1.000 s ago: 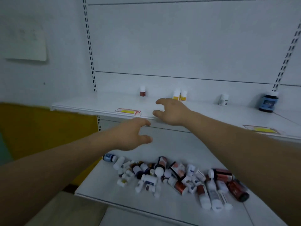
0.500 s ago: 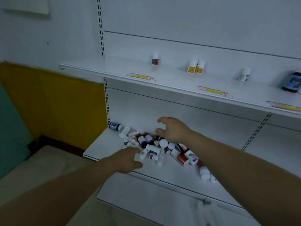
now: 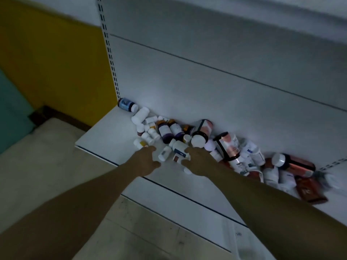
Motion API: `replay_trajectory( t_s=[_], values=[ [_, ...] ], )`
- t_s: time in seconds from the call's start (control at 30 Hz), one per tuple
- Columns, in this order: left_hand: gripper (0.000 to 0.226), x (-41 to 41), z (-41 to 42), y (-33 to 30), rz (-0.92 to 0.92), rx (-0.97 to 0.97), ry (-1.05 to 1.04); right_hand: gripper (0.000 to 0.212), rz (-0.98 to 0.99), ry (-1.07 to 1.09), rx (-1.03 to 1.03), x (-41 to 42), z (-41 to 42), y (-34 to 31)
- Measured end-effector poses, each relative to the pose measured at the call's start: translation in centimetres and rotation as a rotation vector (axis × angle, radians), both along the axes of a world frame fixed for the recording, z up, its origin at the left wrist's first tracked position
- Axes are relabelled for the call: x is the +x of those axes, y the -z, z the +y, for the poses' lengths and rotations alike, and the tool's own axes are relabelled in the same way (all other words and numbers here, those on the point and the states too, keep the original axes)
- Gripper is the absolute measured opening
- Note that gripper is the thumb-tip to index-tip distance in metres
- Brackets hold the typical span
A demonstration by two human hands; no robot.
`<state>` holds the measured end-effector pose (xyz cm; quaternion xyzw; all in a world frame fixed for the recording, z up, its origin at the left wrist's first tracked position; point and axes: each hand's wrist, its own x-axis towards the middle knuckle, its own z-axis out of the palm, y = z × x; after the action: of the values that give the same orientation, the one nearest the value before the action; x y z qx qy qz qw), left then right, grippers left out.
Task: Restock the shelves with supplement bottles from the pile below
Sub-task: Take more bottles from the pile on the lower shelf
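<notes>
Here, the flat white metal shelf (image 3: 105, 136) carries a long heap of supplement bottles (image 3: 197, 139) lying on their sides against the pale grey back panel (image 3: 206, 87). At the heap's far left end, a dark blue bottle with a white cap (image 3: 126, 104) lies alone in the shelf's back corner, next to the perforated white upright (image 3: 110, 59). Just right of it a plain white plastic bottle (image 3: 139, 115) lies tilted, then a cluster of small white bottles, then two dark purple bottles with pale labels (image 3: 170, 130).

The left hand (image 3: 145, 161) hovers at the heap's front edge with fingers loosely spread, holding nothing; its fingertips are near a small white bottle with a yellow label (image 3: 139, 143), though contact cannot be told. The right hand (image 3: 199, 162), just beside it, has fingers curved over a white bottle with a blue-marked label (image 3: 178, 148); whether it truly grasps it cannot be told.

Further right in the heap lie a black-capped jar with a reddish label (image 3: 228, 145), more white bottles, and blurred dark red bottles (image 3: 298, 164) at the right end.
</notes>
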<state>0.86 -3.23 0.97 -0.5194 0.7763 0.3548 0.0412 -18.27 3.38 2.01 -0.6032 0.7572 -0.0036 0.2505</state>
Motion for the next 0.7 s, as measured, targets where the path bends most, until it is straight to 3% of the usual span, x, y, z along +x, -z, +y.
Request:
replay_trajectory(
  t_s=[0.17, 0.3, 0.47, 0.53, 0.6, 0.7],
  values=[
    [0.071, -2.2, -1.6, 4.5, 0.020, -0.092, -0.024, 0.051, 0.117, -0.059, -0.041, -0.3, -1.3, 5.5],
    [0.069, -3.4, -2.3, 7.0, 0.061, -0.169, -0.055, 0.048, 0.342, -0.114, -0.162, 0.1, -1.7, 7.6],
    [0.036, -3.8, -2.7, 7.9, 0.149, -0.117, -0.234, 0.043, 0.383, -0.108, -0.198, 0.0, -1.5, 8.1],
    [0.030, -3.5, -2.6, 7.0, 0.368, 0.059, -0.442, 0.040, 0.240, -0.053, -0.273, 0.0, -1.2, 7.4],
    [0.029, -2.9, -1.7, 5.0, 0.759, 0.408, -0.730, 0.037, -0.052, 0.084, -0.372, 0.6, -0.5, 5.7],
    [0.023, -1.0, 0.2, 1.1, 1.141, 0.712, -0.899, 0.035, -0.398, 0.344, -0.399, 2.0, 0.8, 1.1]
  ],
)
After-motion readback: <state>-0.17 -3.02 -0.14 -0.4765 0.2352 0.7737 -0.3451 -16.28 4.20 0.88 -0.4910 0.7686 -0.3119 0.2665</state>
